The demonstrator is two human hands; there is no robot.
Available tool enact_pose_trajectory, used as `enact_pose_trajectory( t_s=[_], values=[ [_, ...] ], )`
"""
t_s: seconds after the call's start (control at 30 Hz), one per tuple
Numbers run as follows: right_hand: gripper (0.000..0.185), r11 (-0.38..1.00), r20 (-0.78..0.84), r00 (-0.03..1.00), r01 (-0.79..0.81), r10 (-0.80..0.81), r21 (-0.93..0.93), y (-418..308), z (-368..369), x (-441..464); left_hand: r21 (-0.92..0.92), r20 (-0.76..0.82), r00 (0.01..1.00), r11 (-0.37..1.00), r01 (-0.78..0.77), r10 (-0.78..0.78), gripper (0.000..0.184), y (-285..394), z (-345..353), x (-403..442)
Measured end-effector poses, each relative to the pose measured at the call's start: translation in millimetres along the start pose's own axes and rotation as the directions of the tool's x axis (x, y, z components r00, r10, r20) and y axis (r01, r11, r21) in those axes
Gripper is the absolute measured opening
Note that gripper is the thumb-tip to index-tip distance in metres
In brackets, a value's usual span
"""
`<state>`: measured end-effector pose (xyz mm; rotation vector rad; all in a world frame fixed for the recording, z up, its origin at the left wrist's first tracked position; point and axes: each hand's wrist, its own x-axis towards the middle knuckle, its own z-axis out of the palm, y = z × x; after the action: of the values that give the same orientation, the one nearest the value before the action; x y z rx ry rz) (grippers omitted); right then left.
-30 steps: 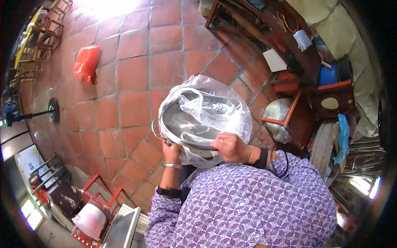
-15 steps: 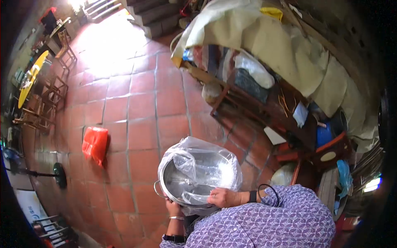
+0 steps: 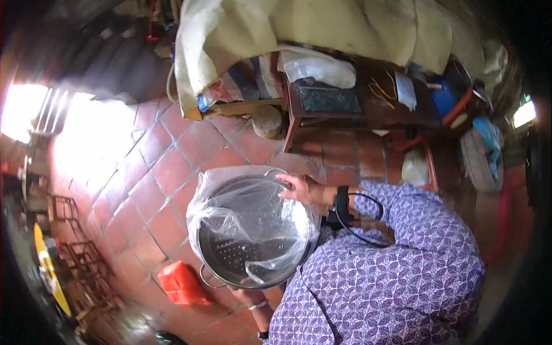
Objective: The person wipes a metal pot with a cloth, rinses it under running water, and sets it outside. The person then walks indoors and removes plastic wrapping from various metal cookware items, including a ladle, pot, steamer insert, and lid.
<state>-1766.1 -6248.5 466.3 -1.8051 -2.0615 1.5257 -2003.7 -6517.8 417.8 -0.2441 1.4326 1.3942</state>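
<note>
A round metal steamer pot (image 3: pixel 230 253) with small holes in its base is held in front of my body. Clear plastic bag film (image 3: pixel 230 221) wraps its rim and lies partly across its opening. My right hand (image 3: pixel 303 190) is at the far right rim, beside one loop handle, fingers closed on the film at the edge. My left hand (image 3: pixel 249 296) holds the pot from below at the near side, close to the other handle (image 3: pixel 211 277); its fingers are mostly hidden under the pot.
A red plastic bag (image 3: pixel 181 283) lies on the tiled floor (image 3: pixel 144 230) to the left. Ahead stands a dark wooden bench (image 3: pixel 374 115) with bags on it, under a beige cover (image 3: pixel 328 26). Wooden chairs (image 3: pixel 86 259) and a yellow table (image 3: pixel 49 267) stand at left.
The view has turned to the right. My right hand has moved from the pot's near rim to the far right rim by a handle. The pot appears more tilted toward me.
</note>
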Motion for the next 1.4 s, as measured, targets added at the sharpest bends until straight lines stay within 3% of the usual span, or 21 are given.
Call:
enact_pose_trajectory(
  t_s=[0.03, 0.07, 0.13, 0.17, 0.23, 0.27, 0.3, 0.37, 0.5, 0.53, 0.57, 0.6, 0.77, 0.8, 0.9, 0.93, 1.03, 1.07, 1.17, 1.33, 1.4],
  values=[
    [0.052, 0.990, 0.042, 0.993, -0.117, 0.114, 0.085, -6.8, 2.8, 22.9, 0.001, 0.042, 0.999, 1.000, -0.023, 0.023, 0.066, 15.9, 4.0, 27.2],
    [0.052, 0.985, 0.030, 0.989, -0.149, 0.147, 0.083, -14.0, 8.2, 38.6, 0.210, 0.060, 0.994, 0.973, -0.097, 0.086, 0.062, 47.7, 22.8, 47.8],
    [0.060, 0.963, -0.187, 0.945, -0.270, 0.267, 0.011, -25.5, 20.3, 75.6, 0.154, 0.051, 0.999, 0.988, -0.008, 0.000, 0.058, 79.3, 34.5, 102.1],
    [0.060, 0.979, -0.190, 0.960, -0.200, 0.204, 0.039, 46.7, 4.9, 24.6, 0.097, 0.019, 0.999, 0.994, -0.048, 0.047, 0.054, 16.6, 42.6, 50.4],
    [0.068, 0.980, -0.506, 0.859, -0.033, -0.074, -0.199, 69.0, 5.0, 26.7, 0.106, 0.083, 0.997, 0.994, 0.002, -0.011, 0.053, 24.8, 40.5, 81.7],
    [0.068, 0.955, -0.368, 0.881, -0.264, 0.296, 0.135, 59.5, -2.0, 23.4, 0.076, 0.118, 0.992, 0.996, 0.044, -0.053, 0.053, 29.5, 45.1, 98.6],
    [0.058, 0.902, -0.370, 0.857, -0.215, 0.358, 0.374, 75.2, 6.6, 25.5, 0.041, 0.146, 0.984, 0.995, 0.095, -0.100, 0.053, 30.6, 51.3, 110.7],
    [0.044, 0.517, 0.014, 0.793, -0.411, 0.609, 0.751, 85.4, 8.6, 12.8, 0.048, 0.193, 0.971, 0.990, 0.136, -0.142, 0.052, 30.9, 60.4, 137.5],
    [0.029, 0.283, -0.025, 0.742, -0.225, 0.670, 0.932, 75.2, 3.3, -14.7, 0.172, 0.440, 0.864, 0.967, 0.188, -0.246, 0.068, 23.9, 57.5, 176.5],
    [0.028, 0.296, -0.073, 0.722, -0.188, 0.688, 0.937, 73.8, 2.1, -17.8, 0.152, 0.490, 0.832, 0.966, 0.211, -0.259, 0.068, 24.3, 67.1, 183.3],
    [0.027, 0.303, -0.111, 0.700, -0.157, 0.706, 0.940, 69.9, 2.6, -20.8, 0.166, 0.384, 0.897, 0.972, 0.168, -0.221, 0.044, 42.1, 105.4, 175.5],
    [0.026, 0.335, -0.152, 0.704, -0.128, 0.694, 0.933, 73.7, 0.3, -28.6, 0.153, 0.450, 0.835, 0.948, 0.279, -0.318, 0.044, 40.2, 101.8, 184.9],
    [0.022, 0.437, -0.358, 0.648, 0.042, 0.673, 0.898, 57.7, -43.3, -46.1, 0.239, 0.556, 0.758, 0.939, 0.249, -0.343, 0.040, 33.4, 174.2, 197.6],
    [0.022, 0.439, -0.377, 0.636, 0.067, 0.673, 0.896, 59.5, -60.2, -44.0, 0.184, 0.585, 0.715, 0.921, 0.342, -0.382, 0.042, 29.1, 192.1, 204.4],
    [0.021, 0.479, -0.464, 0.606, 0.150, 0.646, 0.865, 65.3, -83.4, -43.1, 0.233, 0.676, 0.677, 0.956, 0.179, -0.292, 0.044, 4.9, 226.9, 220.1],
    [0.021, 0.470, -0.452, 0.594, 0.137, 0.666, 0.872, 69.5, -99.5, -40.5, 0.199, 0.700, 0.590, 0.903, 0.382, -0.404, 0.045, 1.7, 244.5, 224.3],
    [0.021, 0.520, -0.511, 0.586, 0.172, 0.629, 0.837, 74.9, -115.8, -31.4, 0.230, 0.705, 0.620, 0.938, 0.260, -0.345, 0.047, -5.4, 284.2, 235.1],
    [0.022, 0.548, -0.537, 0.559, 0.168, 0.632, 0.819, 71.8, -124.4, -25.8, 0.192, 0.753, 0.524, 0.895, 0.403, -0.398, 0.044, -16.6, 291.1, 251.8],
    [0.023, 0.656, -0.654, 0.507, 0.208, 0.562, 0.725, 36.6, -86.6, -51.9, 0.154, 0.877, 0.347, 0.878, 0.453, -0.333, 0.042, -22.5, 254.8, 266.1],
    [0.027, 0.680, -0.712, 0.469, 0.274, 0.523, 0.680, 20.5, -27.0, -72.2, 0.130, 0.933, 0.282, 0.940, 0.315, -0.224, 0.043, -17.0, 241.1, 274.3],
    [0.027, 0.688, -0.722, 0.454, 0.277, 0.521, 0.671, 23.9, -16.9, -70.2, 0.125, 0.919, 0.329, 0.951, 0.283, -0.219, 0.046, -9.8, 240.8, 272.2]
  ],
)
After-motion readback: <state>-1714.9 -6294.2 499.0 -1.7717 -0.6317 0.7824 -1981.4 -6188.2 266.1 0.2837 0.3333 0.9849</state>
